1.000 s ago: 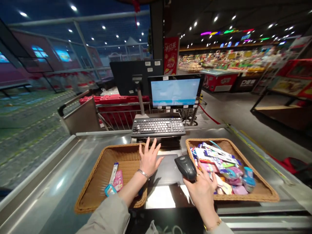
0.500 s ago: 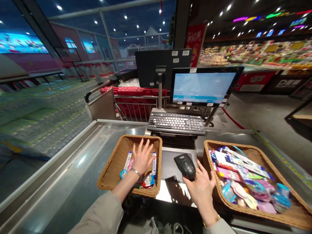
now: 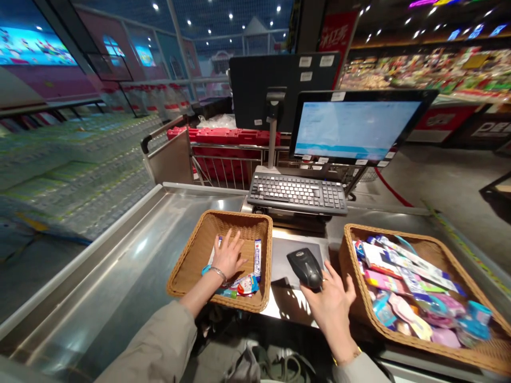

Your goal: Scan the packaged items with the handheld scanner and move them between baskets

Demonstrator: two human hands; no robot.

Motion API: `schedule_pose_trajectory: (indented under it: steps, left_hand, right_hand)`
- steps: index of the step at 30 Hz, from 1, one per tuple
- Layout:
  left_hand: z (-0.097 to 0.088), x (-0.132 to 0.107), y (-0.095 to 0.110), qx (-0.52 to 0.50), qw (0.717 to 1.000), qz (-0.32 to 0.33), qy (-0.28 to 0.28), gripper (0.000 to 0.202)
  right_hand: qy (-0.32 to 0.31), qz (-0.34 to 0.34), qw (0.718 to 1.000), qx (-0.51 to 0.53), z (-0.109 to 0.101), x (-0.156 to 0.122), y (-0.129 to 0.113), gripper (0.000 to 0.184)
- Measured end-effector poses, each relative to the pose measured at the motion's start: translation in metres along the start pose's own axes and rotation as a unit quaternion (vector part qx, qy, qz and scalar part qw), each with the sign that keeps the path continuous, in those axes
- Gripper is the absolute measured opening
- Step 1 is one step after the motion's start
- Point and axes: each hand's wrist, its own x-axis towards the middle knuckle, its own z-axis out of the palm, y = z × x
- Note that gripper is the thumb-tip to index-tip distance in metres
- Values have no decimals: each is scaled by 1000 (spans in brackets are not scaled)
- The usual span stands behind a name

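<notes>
My left hand [image 3: 227, 257] reaches down into the smaller wicker basket [image 3: 179, 260], fingers spread over a few items on its bottom. A slim blue-and-white packet [image 3: 257, 259] lies along the basket's right side, and a small colorful packet [image 3: 247, 285] sits near the front. Part of a light blue item shows beside my left wrist. My right hand [image 3: 332, 298] grips a black barcode scanner [image 3: 305, 267] between thumb and fingers, above the metal counter plate [image 3: 281, 260]. The scanner's lower part is hidden.
A larger wicker basket [image 3: 399, 332] at right holds boxes, packets and plastic toys. Behind the plate are a keyboard [image 3: 297, 192] and a lit monitor [image 3: 353, 127]. A second screen [image 3: 255, 80] faces away. A metal cart [image 3: 227, 165] with red crates stands beyond the counter.
My left hand has sunk lower into the smaller basket, its fingers still spread. The scanner stays in my right hand. The camera view has tilted down slightly.
</notes>
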Motion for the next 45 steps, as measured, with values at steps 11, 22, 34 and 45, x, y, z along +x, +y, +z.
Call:
schedule_pose_trajectory:
  steps: [11, 22, 34, 45]
  left_hand:
    - [21, -1, 22, -5, 979, 98, -180, 49]
    - [48, 10, 50, 66, 949, 139, -275, 47]
    - [14, 25, 30, 22, 933, 74, -351, 62]
    - [27, 30, -11, -39, 958, -11, -283, 60]
  right_hand:
    - [4, -9, 1000, -8, 3, -1, -3, 20]
    - [-6, 8, 1000, 1, 2, -2, 1, 20]
    - [7, 10, 1000, 1, 1, -4, 5, 21]
    - [12, -1, 1000, 0, 0, -5, 6, 19]
